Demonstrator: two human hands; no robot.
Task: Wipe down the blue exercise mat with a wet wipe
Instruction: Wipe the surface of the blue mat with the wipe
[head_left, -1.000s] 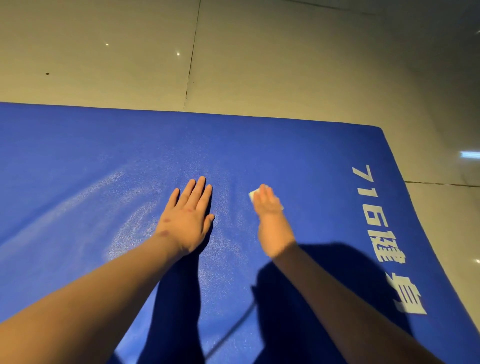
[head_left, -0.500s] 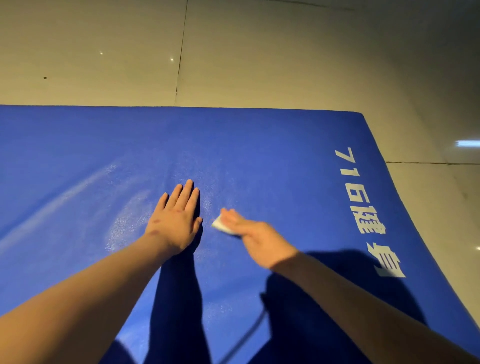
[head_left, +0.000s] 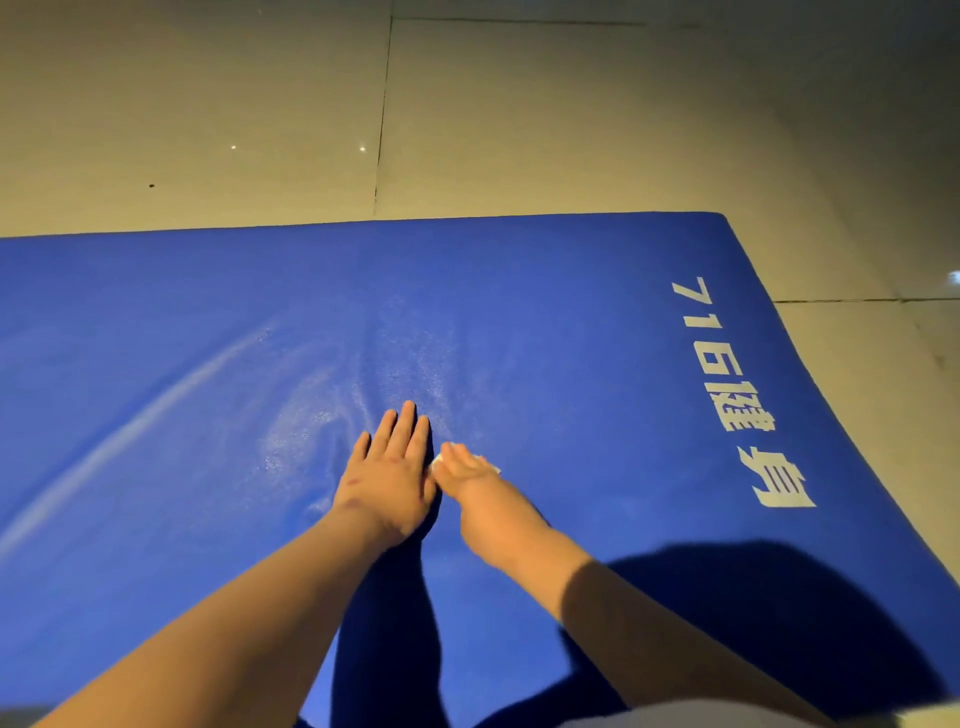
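Slowly rub the blue mat (head_left: 571, 338), pressing the wet wipe (head_left: 440, 459) under flat right hand (head_left: 470, 475) fingers, left hand (head_left: 389, 478) fingers together.

The mat (head_left: 571, 338) was a deep, even blue, with pale whitish streaks and a speckled sheen across its left and middle. White lettering (head_left: 727, 395), "716" followed by some characters, ran along its right side. Near-black shadows lay over its near part. The wipe (head_left: 492, 469) showed white at the edges of the right hand (head_left: 467, 475). The left hand (head_left: 387, 483) bore a few small reddish-purple marks on its back. The far floor (head_left: 571, 130) was dull beige tile with thin dark joints, one dark speck and two bright pinpoint glints.
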